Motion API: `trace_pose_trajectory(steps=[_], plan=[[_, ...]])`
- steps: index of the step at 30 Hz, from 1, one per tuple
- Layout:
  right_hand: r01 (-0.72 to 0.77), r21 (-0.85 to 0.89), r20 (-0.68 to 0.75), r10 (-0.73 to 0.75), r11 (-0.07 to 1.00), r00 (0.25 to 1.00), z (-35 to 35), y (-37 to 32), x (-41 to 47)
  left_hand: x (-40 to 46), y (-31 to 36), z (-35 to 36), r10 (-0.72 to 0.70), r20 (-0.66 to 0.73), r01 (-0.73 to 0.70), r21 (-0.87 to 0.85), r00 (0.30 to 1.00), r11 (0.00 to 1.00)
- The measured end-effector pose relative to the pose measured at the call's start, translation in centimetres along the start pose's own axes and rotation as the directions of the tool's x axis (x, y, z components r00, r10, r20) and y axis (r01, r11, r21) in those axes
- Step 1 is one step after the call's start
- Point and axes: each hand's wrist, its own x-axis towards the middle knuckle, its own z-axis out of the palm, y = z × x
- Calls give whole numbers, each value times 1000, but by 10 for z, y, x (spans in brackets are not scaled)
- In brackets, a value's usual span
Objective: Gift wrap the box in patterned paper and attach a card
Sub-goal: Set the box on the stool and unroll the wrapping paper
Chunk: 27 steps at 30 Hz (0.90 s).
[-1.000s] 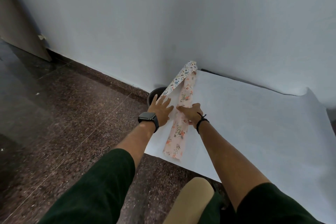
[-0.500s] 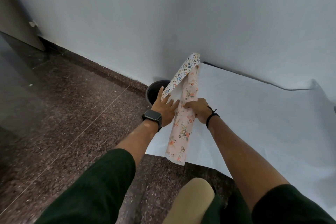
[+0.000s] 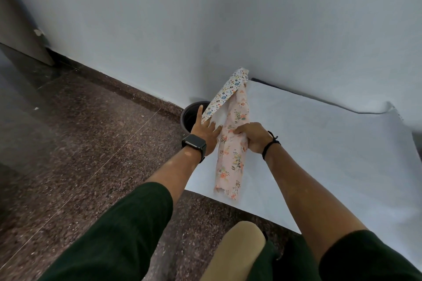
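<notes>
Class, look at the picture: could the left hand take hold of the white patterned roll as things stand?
Probably yes. The left hand lies open with its fingers already against the lower end of the white patterned roll, and nothing sits between them. The right hand grips only the pink floral roll beside it.

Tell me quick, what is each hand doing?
Left hand: open, fingers straight against the white patterned paper.
Right hand: gripping the pink floral paper.

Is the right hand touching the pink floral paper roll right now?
Touching. The head view shows the right hand with fingers curled round the middle of the pink floral paper roll, gripping it with no gap.
</notes>
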Motion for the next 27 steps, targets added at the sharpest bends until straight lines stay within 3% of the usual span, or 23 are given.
trace_pose_trajectory(steps=[6, 14, 20, 24, 27], plan=[[-23, 48, 8, 23, 999, 1000, -4, 1, -4, -2, 2, -6, -13, -22, 13, -17, 1000, 1000], [-3, -22, 49, 4, 1000, 999, -7, -15, 3, 2, -2, -14, 14, -256, -66, -197, 967, 978], [107, -101, -73, -114, 989, 991, -5, -28, 25, 8, -12, -21, 67, -260, -127, -222, 963, 967], [152, -240, -273, -217, 959, 937, -4, -28, 19, 16, -11, -22, 5, -248, -83, -307, 969, 948], [183, -285, -348, -280, 941, 895, -5, -27, 10, 24, 0, -22, -67, -279, -51, -398, 958, 916]])
